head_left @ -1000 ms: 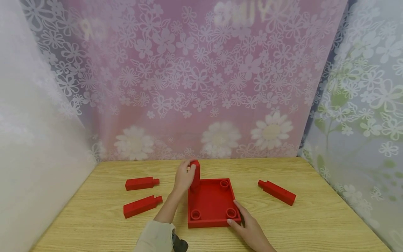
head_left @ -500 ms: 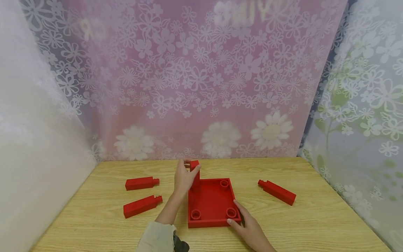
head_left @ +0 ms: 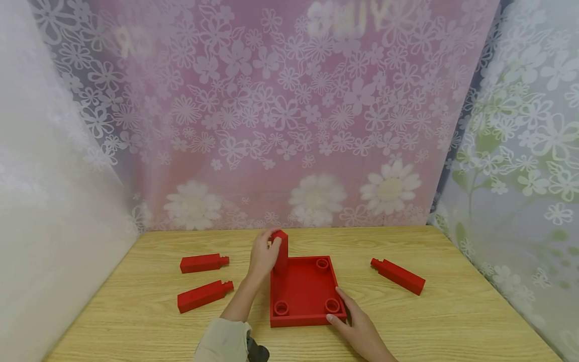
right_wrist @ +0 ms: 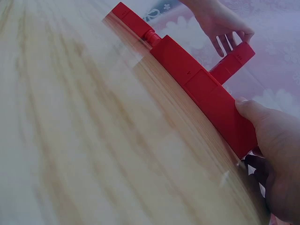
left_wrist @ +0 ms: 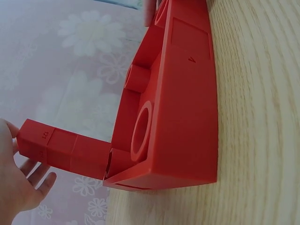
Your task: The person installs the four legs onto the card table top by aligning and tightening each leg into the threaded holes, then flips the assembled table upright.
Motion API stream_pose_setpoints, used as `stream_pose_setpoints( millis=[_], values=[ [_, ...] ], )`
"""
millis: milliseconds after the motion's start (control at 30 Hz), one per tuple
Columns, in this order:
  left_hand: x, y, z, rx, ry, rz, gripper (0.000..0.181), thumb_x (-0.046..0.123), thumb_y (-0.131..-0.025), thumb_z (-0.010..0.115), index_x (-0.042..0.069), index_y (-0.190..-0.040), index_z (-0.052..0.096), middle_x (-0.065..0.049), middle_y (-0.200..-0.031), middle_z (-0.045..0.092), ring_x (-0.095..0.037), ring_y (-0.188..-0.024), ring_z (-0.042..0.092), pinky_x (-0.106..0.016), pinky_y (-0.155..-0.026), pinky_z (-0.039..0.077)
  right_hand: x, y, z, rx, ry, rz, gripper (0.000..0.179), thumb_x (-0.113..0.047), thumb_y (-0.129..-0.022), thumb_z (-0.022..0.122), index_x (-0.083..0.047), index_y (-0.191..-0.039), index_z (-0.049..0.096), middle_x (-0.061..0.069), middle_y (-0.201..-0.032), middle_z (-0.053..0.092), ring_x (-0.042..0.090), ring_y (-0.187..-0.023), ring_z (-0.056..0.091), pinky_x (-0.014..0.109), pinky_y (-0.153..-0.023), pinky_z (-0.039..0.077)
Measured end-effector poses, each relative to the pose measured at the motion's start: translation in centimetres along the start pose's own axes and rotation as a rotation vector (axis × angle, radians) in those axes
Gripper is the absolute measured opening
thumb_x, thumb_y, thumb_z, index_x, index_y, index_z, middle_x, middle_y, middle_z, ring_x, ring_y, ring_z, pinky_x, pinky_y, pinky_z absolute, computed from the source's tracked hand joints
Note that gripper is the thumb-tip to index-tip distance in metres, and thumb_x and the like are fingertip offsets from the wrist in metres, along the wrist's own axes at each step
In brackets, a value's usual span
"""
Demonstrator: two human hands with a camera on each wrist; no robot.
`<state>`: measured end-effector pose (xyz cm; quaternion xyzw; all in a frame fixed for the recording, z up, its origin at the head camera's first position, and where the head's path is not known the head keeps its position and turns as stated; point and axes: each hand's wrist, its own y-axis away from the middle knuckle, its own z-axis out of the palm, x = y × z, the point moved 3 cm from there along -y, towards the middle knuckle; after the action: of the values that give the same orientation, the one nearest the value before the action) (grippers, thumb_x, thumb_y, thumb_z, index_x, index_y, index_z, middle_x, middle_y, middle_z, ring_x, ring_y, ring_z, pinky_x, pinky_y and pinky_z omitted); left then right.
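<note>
A red square post [head_left: 282,251] stands upright at the far left corner of a shallow red tray-like base [head_left: 304,289]. My left hand [head_left: 262,259] grips the post near its top; in the left wrist view the post [left_wrist: 65,149] rises from the base's corner. Round sockets show at the other corners, such as the near left socket [head_left: 281,308]. My right hand [head_left: 359,329] holds the base's near right corner, thumb on the front wall and fingers along the right side. The post's lower end is hidden inside the base.
Two loose red posts with stepped ends, a rear post [head_left: 201,263] and a nearer post [head_left: 204,296], lie left of the base. Another loose post [head_left: 399,277] lies to the right. A flowered curtain [head_left: 289,125] closes off the back of the wooden table [head_left: 452,311].
My left fingers have shifted round the top of the post. The post has turned one way about its upright axis and back again. My right hand and the base stay still.
</note>
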<state>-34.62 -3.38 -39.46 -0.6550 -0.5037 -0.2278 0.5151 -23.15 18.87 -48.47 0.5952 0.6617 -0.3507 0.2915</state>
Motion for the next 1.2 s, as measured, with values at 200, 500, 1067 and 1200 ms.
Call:
stream_pose_setpoints(
  millis=[200,500,1067,1200],
  values=[
    [0.1,-0.1,0.2,-0.007,-0.034,0.002,0.032,0.011,-0.090,0.045,0.010,-0.116,0.064,-0.009,-0.109,0.055,-0.026,-0.096,0.051,-0.042,-0.078,0.043,0.3,-0.1,0.1,0.004,0.002,0.012,0.076,-0.049,-0.081,0.064,-0.011,-0.142,0.036,0.017,-0.138,0.039,0.035,-0.126,0.035,0.050,-0.097,0.034],
    [0.6,0.5,0.6,0.071,-0.022,-0.065,0.048,0.026,-0.081,0.070,0.004,-0.120,0.052,-0.009,-0.108,0.054,-0.027,-0.097,0.051,-0.041,-0.072,0.048,0.4,-0.2,0.1,0.005,0.003,0.006,0.076,-0.049,-0.082,0.063,-0.011,-0.141,0.036,0.017,-0.138,0.039,0.036,-0.126,0.035,0.051,-0.096,0.034],
    [-0.3,0.4,0.1,0.019,0.052,-0.031,0.036,0.020,-0.083,0.069,0.009,-0.117,0.061,-0.007,-0.113,0.054,-0.022,-0.095,0.051,-0.039,-0.077,0.047,0.0,0.0,0.0,-0.004,0.004,0.005,0.075,-0.048,-0.082,0.063,-0.010,-0.142,0.036,0.017,-0.139,0.038,0.036,-0.126,0.035,0.050,-0.096,0.034],
    [-0.4,0.3,0.0,-0.009,0.063,-0.030,0.034,0.015,-0.086,0.063,0.010,-0.120,0.061,-0.007,-0.115,0.055,-0.022,-0.096,0.050,-0.039,-0.078,0.046,-0.1,0.0,0.0,-0.003,0.002,0.006,0.075,-0.047,-0.082,0.063,-0.010,-0.142,0.036,0.017,-0.138,0.038,0.036,-0.126,0.035,0.050,-0.096,0.034]
  ],
)
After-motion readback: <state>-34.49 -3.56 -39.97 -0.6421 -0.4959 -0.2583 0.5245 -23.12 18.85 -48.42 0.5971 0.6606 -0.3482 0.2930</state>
